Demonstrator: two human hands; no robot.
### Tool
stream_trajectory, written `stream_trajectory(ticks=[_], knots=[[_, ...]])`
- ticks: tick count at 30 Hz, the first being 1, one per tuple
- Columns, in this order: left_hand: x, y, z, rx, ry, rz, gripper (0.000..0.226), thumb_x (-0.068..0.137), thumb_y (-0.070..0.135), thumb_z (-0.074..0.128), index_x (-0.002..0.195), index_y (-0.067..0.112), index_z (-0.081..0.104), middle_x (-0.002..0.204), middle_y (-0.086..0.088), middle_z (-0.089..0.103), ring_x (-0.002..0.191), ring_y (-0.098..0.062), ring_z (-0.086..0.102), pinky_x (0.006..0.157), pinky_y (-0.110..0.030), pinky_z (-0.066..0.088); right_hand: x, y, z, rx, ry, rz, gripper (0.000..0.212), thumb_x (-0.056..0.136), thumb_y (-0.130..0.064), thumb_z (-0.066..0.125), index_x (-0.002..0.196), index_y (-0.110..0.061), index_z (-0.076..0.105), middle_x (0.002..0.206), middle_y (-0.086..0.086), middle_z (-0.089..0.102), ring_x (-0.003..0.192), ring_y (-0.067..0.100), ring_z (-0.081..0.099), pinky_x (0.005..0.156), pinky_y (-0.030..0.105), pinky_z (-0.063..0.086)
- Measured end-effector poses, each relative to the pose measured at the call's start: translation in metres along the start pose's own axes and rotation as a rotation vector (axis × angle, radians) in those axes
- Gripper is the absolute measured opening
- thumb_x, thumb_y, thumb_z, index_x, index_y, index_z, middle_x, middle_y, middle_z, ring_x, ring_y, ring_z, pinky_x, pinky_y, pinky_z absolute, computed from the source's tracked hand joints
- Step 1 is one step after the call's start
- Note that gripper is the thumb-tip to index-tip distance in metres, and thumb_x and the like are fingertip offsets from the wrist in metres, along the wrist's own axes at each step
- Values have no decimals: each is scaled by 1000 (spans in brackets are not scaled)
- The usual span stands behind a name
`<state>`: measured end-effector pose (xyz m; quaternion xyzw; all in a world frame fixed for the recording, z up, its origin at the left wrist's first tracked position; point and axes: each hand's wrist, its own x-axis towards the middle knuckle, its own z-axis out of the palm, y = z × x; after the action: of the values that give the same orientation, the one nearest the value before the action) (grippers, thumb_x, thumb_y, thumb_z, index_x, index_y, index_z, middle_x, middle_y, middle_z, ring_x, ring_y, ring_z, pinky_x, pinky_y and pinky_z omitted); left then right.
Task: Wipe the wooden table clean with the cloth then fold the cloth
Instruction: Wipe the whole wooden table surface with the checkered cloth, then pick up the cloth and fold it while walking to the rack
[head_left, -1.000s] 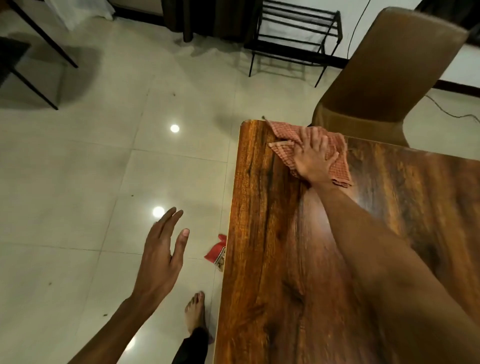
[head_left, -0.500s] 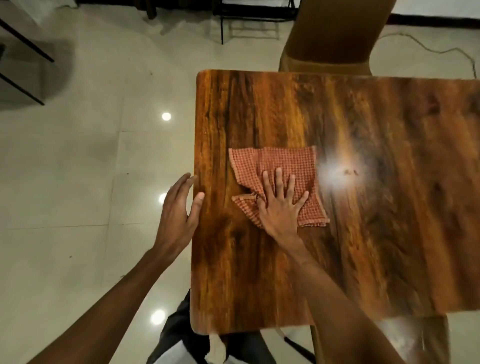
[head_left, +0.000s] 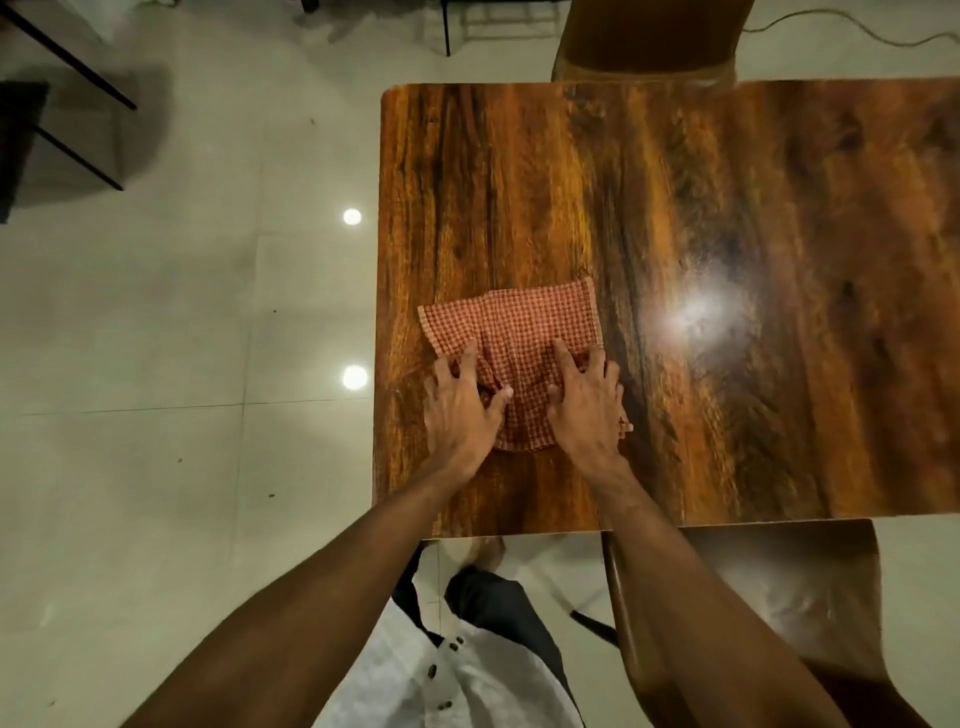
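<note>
A red checked cloth (head_left: 514, 322) lies rumpled on the glossy wooden table (head_left: 701, 197), near its left edge and towards the near side. My left hand (head_left: 460, 410) rests on the cloth's near left part, fingers spread and thumb pressed into the bunched fabric. My right hand (head_left: 587, 405) covers the near right part in the same way. Between the two thumbs the cloth is wrinkled into folds. Its far half lies flatter and uncovered.
A brown chair (head_left: 644, 47) stands at the table's far side and another brown chair (head_left: 779, 597) at the near right. Black furniture legs (head_left: 78, 78) stand on the tiled floor at the far left. A cable (head_left: 852, 36) runs across the floor at the far right.
My right hand has pulled the cloth from the far left corner towards the near side. My left hand has moved from beside the table onto the cloth.
</note>
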<state>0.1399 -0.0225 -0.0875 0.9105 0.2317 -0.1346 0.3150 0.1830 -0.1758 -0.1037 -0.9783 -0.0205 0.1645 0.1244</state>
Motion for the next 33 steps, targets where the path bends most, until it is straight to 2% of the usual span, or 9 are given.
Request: stream_trajectory(ticks=[2, 5, 8, 11, 17, 21, 27, 30, 33], knots=[[11, 9, 5, -55, 31, -58, 68, 97, 39, 63, 156, 25, 33, 162, -13, 24, 141, -36, 43, 109, -49, 47, 12, -1, -2, 83, 5, -5, 56, 99, -15, 62, 152, -20, 46, 159, 17, 32, 138, 39, 39, 114, 53, 44], [25, 12, 0, -113, 42, -16, 49, 95, 16, 66, 143, 17, 54, 150, -9, 44, 127, -30, 57, 102, -39, 55, 25, -2, -8, 325, 15, 12, 33, 89, 3, 66, 118, -11, 70, 132, 11, 59, 118, 28, 60, 106, 47, 53], [34, 1, -19, -190, 62, 17, 39, 96, 14, 63, 135, 13, 63, 144, -10, 54, 131, -29, 54, 109, -35, 46, 32, -6, -19, 511, 37, 141, 21, 86, 3, 74, 92, -17, 73, 108, 3, 72, 104, 18, 66, 103, 45, 55], [44, -16, -55, -255, 64, 33, 41, 98, 22, 63, 138, 13, 61, 149, -10, 54, 139, -29, 48, 116, -43, 42, 34, -25, -34, 692, 54, 252, 25, 86, -3, 79, 79, -26, 69, 104, -1, 74, 108, 16, 66, 108, 48, 51], [85, -42, -152, -424, 108, 169, 31, 97, 15, 64, 128, 8, 69, 126, -9, 71, 120, -28, 63, 102, -47, 54, 45, -110, -71, 963, 135, 267, 25, 85, -4, 80, 80, -28, 77, 104, -5, 77, 113, 19, 68, 102, 54, 55], [124, -61, -228, -384, 122, 257, 30, 100, 21, 60, 126, 10, 70, 121, -8, 73, 117, -31, 63, 98, -48, 57, 60, -187, -96, 1154, 208, 247, 20, 82, 6, 78, 92, -12, 80, 109, 11, 78, 113, 28, 69, 99, 56, 56], [178, -79, -326, -277, 196, 355, 26, 101, 20, 58, 122, 12, 72, 117, -7, 76, 110, -20, 60, 94, -23, 36, 86, -285, -129, 1286, 219, 213, 23, 86, 7, 74, 106, -3, 78, 116, 11, 76, 113, 26, 70, 86, 39, 63], [215, -80, -365, -353, 165, 390, 26, 100, 18, 60, 121, 10, 73, 116, -7, 76, 111, -26, 69, 103, -36, 53, 111, -322, -147, 1342, 218, 207, 25, 87, 9, 73, 109, -2, 76, 118, 12, 75, 110, 25, 72, 82, 37, 64], [255, -74, -390, -471, 126, 366, 27, 97, 17, 63, 122, 11, 72, 114, -6, 77, 108, -25, 70, 100, -45, 56, 147, -346, -162, 1389, 225, 198, 27, 85, 12, 73, 110, 1, 76, 116, 16, 76, 106, 28, 74, 77, 36, 65]])
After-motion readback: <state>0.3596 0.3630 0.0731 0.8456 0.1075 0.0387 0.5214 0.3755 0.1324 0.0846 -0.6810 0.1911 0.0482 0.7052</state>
